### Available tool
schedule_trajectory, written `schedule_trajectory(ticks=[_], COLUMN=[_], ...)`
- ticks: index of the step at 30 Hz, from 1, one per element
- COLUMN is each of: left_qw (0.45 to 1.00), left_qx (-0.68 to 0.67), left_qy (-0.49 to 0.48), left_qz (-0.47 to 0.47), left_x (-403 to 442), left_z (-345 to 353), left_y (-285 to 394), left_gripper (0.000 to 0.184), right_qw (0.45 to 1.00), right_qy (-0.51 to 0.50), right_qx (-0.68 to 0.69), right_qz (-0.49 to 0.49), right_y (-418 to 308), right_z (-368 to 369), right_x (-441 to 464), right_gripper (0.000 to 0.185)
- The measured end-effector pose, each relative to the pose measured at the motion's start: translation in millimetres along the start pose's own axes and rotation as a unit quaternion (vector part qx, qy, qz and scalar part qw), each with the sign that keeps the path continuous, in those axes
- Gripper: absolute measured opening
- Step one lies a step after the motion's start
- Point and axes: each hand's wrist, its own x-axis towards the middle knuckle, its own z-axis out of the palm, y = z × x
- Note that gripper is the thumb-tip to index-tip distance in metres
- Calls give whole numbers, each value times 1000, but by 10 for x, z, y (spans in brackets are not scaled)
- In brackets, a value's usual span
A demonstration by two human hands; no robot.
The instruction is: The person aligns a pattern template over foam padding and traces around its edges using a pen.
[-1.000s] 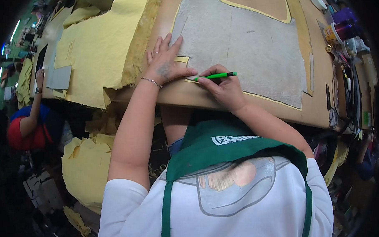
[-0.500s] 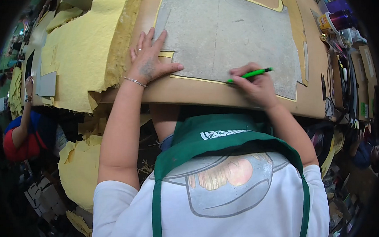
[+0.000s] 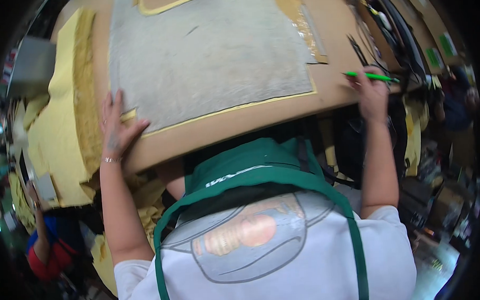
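A large grey flat pattern sheet (image 3: 210, 61) lies on the table, with a thin yellow material edge (image 3: 238, 104) showing along its near side. My left hand (image 3: 117, 125) rests at the sheet's near left corner, fingers spread, beside a small notch where yellow shows. Off the sheet's right side, my right hand (image 3: 373, 95) is closed round a green pen (image 3: 377, 77) held almost level. The hand is over the table's right part, apart from the sheet.
Thick yellow material (image 3: 62, 119) is stacked on the left of the brown table (image 3: 197, 143). At the back right lie dark slender tools (image 3: 357, 49) near an organiser of supplies (image 3: 381, 26). Another person's arm (image 3: 37, 220) shows at far left; a brown taped strip (image 3: 302, 26) borders the sheet.
My right hand has left the sheet's near edge and moved right with the green pen. My left hand stays by the notched corner. The whole view has shifted and turned.
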Motion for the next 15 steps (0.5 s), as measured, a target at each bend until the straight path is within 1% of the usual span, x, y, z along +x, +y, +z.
schedule_trajectory(ticks=[1,2,3,4,5,7,9,11,12,14,15], left_qw=[1000,999,996,993,984,961,947,923,919,911,912], left_qx=[0,10,19,29,51,58,42,25,24,19,17], left_qy=[6,18,30,42,52,26,-70,-86,-87,-88,-96], left_qz=[11,47,80,109,162,269,310,375,384,403,398], left_x=[12,31,33,49,98,207,246,305,345,409,424], left_z=[-8,-13,-17,-12,-7,81,131,275,343,478,536], left_y=[50,167,323,487,689,1146,1737,2155,2304,2511,2548], left_gripper=[88,86,84,81,72,65,60,59,58,56,55], right_qw=[1000,999,996,996,995,993,990,989,989,984,979], right_qy=[17,20,3,11,18,27,35,32,33,32,31], right_qx=[18,33,74,69,70,58,48,37,30,-60,-105], right_qz=[-1,-2,-40,-59,-75,-97,-129,-139,-144,-165,-175], right_y=[66,22,216,197,226,272,315,315,313,311,302], right_z=[163,358,424,539,626,749,809,833,828,807,799], right_x=[-42,-96,-49,-67,-58,-75,-78,-96,-107,-119,-124], right_gripper=[7,8,8,9,12,13,15,14,14,14,13])
